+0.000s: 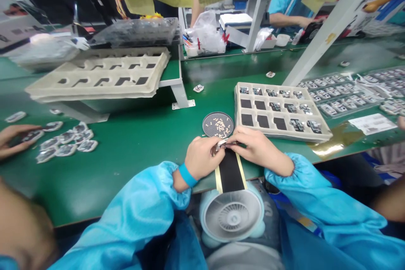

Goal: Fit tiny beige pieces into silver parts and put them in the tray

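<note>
My left hand (202, 156), with a blue band at its wrist, is closed round a small white-and-dark part (221, 144). From the other side my right hand (256, 145) pinches at the same part; fingers hide most of it. Below both hands lies a black mat strip (232, 173) with yellow tape edges, at the bench's front edge. Just beyond my fingers sits a round dark dish (208, 123) with many tiny pale pieces. Close to my right hand stands a cream compartment tray (284, 133) with circuit-board parts in several pockets.
A second cream tray (95, 88) rests on a raised shelf at left. Another person's hand (12, 139) is beside several small assemblies (66, 149). Clear trays (344, 93) of parts lie at right, behind a slanted white post (329, 29). A portable fan (234, 217) sits at my lap.
</note>
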Tool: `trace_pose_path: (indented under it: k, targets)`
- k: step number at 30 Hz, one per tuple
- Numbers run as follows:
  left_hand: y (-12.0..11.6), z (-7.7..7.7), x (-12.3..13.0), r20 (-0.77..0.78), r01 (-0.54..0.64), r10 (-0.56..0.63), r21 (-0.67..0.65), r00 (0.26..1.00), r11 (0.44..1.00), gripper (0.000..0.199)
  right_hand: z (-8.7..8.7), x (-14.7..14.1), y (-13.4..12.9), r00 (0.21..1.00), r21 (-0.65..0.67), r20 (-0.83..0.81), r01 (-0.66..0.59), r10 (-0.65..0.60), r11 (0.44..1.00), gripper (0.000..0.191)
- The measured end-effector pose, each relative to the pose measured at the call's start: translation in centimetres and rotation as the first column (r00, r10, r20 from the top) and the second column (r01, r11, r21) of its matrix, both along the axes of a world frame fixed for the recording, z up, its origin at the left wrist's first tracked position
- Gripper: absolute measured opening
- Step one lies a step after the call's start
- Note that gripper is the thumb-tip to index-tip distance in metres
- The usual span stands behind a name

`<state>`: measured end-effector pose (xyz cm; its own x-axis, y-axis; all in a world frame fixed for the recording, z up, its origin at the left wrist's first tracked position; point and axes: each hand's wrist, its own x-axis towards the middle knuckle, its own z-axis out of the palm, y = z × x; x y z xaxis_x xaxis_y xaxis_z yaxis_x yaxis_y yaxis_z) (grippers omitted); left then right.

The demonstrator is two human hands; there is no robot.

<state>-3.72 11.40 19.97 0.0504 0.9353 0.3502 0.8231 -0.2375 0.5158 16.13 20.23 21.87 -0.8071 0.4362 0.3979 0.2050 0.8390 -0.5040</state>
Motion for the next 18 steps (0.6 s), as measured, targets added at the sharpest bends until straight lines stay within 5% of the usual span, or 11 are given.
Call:
trace_pose_path:
  k: [4, 8, 11, 13, 18]
  targets:
    - [0.4, 0.5, -0.4, 0.121, -0.079, 0.087, -0.070, 0.989, 0.994, 0.013, 1.6, -1.5, 1.5, 0.997, -0.043, 0.058, -0.051, 0.054, 0.998, 0.010]
    - [2.2, 0.0, -3.6, 0.209, -0.215, 0.241, -0.137, 0.948, 0.967, 0.017, 1.4, -4.1, 3.6, 0.955, 0.171, 0.146, 0.232, -0.258, 0.958, 0.014]
    - [4.2, -0.8, -8.7, 0.147, -0.451, 0.464, -0.117, 0.873, 0.885, 0.022, 1.3, -5.0, 3.9, 0.892, 0.319, 0.215, 0.321, -0.398, 0.892, 0.020]
    - [5.5, -0.8, -12.9, 0.101, -0.595, 0.606, -0.116, 0.789, 0.795, 0.024, 1.2, -4.3, 3.2, 0.908, 0.280, 0.113, 0.361, -0.403, 0.890, 0.019]
    - [7.6, 1.4, -20.0, 0.087, -0.717, 0.723, -0.088, 0.686, 0.691, 0.027, -0.6, 0.7, 0.3, 0.865, -0.045, -0.312, 0.400, -0.393, 0.915, 0.014]
